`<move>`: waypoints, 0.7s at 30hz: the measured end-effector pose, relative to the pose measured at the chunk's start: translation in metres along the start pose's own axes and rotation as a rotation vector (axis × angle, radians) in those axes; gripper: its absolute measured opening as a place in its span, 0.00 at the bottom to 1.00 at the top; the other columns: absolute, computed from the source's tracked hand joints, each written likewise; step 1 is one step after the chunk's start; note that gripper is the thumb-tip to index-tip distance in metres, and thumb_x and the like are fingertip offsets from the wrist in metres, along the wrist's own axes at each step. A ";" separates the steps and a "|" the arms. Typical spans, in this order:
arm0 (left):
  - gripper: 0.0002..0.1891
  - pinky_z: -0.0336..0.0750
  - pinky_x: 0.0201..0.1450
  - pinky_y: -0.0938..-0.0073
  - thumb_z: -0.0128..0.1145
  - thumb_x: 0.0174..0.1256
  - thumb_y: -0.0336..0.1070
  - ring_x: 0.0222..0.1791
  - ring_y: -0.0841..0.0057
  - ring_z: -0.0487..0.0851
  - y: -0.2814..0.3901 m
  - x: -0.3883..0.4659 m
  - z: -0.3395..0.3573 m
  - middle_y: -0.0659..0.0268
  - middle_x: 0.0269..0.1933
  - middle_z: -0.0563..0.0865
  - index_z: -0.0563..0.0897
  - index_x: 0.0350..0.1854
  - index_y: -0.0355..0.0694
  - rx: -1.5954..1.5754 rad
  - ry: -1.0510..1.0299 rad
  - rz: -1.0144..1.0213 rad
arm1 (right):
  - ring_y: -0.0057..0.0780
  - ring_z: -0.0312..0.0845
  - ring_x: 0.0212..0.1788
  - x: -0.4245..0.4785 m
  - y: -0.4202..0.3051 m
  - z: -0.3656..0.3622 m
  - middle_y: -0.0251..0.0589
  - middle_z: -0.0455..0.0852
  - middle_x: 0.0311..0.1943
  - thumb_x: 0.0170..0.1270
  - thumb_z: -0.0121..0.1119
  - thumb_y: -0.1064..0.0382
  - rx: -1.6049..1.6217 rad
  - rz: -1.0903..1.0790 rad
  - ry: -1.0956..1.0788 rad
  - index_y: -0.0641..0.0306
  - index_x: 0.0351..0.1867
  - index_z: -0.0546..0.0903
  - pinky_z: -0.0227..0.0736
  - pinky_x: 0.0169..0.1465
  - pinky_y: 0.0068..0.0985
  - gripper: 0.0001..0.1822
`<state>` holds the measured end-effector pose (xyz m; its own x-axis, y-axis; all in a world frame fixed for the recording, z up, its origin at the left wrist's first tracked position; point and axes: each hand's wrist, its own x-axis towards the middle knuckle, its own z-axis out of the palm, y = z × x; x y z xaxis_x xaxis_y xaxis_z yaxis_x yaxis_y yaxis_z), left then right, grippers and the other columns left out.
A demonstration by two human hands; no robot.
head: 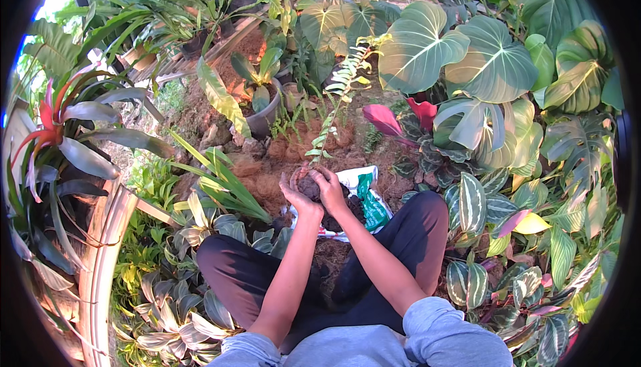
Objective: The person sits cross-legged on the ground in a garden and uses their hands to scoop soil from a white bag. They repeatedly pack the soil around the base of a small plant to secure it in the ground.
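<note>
Both my hands cup a clump of dark soil (309, 188) between them, above the ground in front of my crossed legs. My left hand (299, 198) supports the clump from the left and below. My right hand (328, 187) presses against its right side. Out of the top of the clump rises a fern frond (328, 129) with small paired leaflets, yellowing towards its tip. Under my wrists lies an opened white and green plastic bag (373, 202) with printed writing. Loose dark potting soil (354, 209) sits on it, partly hidden by my right forearm.
Coconut-fibre clumps (285, 149) and stones lie ahead. A grey pot (265, 117) with a leafy plant stands beyond them. Red-centred bromeliads (50, 122) are at left beside a wooden rail (102, 272). Broad heart-shaped leaves (420, 46) and striped calathea leaves (471, 202) crowd the right.
</note>
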<state>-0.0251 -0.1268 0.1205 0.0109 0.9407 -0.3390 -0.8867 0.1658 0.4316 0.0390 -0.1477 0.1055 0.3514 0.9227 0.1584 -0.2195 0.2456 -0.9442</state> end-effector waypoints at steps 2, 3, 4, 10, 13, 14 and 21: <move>0.29 0.73 0.60 0.65 0.41 0.71 0.61 0.50 0.67 0.81 0.000 0.004 -0.004 0.57 0.49 0.85 0.78 0.45 0.35 0.001 -0.017 0.004 | 0.26 0.80 0.47 -0.002 -0.008 0.003 0.41 0.88 0.42 0.67 0.57 0.60 -0.013 -0.024 -0.009 0.70 0.46 0.83 0.70 0.55 0.25 0.15; 0.29 0.73 0.60 0.65 0.41 0.71 0.61 0.50 0.67 0.81 -0.002 0.003 -0.003 0.57 0.49 0.85 0.78 0.45 0.35 0.005 -0.028 0.007 | 0.26 0.80 0.47 -0.003 -0.011 0.002 0.42 0.88 0.43 0.67 0.57 0.60 -0.023 -0.027 -0.004 0.70 0.46 0.83 0.70 0.56 0.25 0.15; 0.29 0.73 0.60 0.65 0.42 0.71 0.61 0.51 0.67 0.81 -0.002 0.003 -0.003 0.57 0.49 0.85 0.78 0.45 0.35 0.008 -0.039 0.009 | 0.26 0.80 0.47 -0.003 -0.012 0.002 0.42 0.88 0.43 0.67 0.58 0.60 -0.033 -0.030 0.001 0.70 0.46 0.83 0.70 0.56 0.25 0.14; 0.29 0.73 0.59 0.67 0.42 0.70 0.62 0.49 0.69 0.81 0.004 0.000 0.002 0.60 0.45 0.84 0.79 0.44 0.35 -0.059 0.033 -0.060 | 0.25 0.80 0.48 -0.005 -0.023 0.004 0.41 0.88 0.43 0.70 0.58 0.56 -0.167 -0.081 -0.011 0.71 0.46 0.83 0.70 0.57 0.25 0.17; 0.29 0.73 0.57 0.68 0.43 0.70 0.62 0.48 0.70 0.81 0.013 -0.005 0.006 0.65 0.42 0.84 0.80 0.43 0.37 -0.141 -0.027 -0.205 | 0.24 0.80 0.48 0.000 -0.029 -0.007 0.40 0.89 0.42 0.72 0.57 0.54 -0.066 -0.053 -0.107 0.71 0.46 0.83 0.70 0.56 0.25 0.18; 0.28 0.73 0.57 0.67 0.43 0.70 0.62 0.47 0.70 0.81 0.014 -0.002 0.004 0.66 0.41 0.84 0.80 0.42 0.38 -0.123 -0.067 -0.216 | 0.22 0.80 0.47 0.003 -0.020 -0.009 0.40 0.89 0.41 0.73 0.56 0.53 -0.129 -0.071 -0.098 0.71 0.47 0.84 0.71 0.54 0.24 0.20; 0.25 0.73 0.56 0.62 0.42 0.71 0.60 0.44 0.69 0.82 0.010 0.007 -0.001 0.68 0.39 0.84 0.80 0.37 0.42 0.031 0.015 -0.230 | 0.19 0.79 0.44 0.004 -0.011 -0.009 0.38 0.89 0.40 0.72 0.58 0.51 -0.245 -0.011 -0.106 0.72 0.47 0.84 0.72 0.52 0.24 0.21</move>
<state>-0.0341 -0.1190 0.1218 0.2046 0.8726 -0.4436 -0.8467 0.3851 0.3670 0.0510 -0.1491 0.1135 0.2525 0.9496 0.1860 0.0156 0.1882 -0.9820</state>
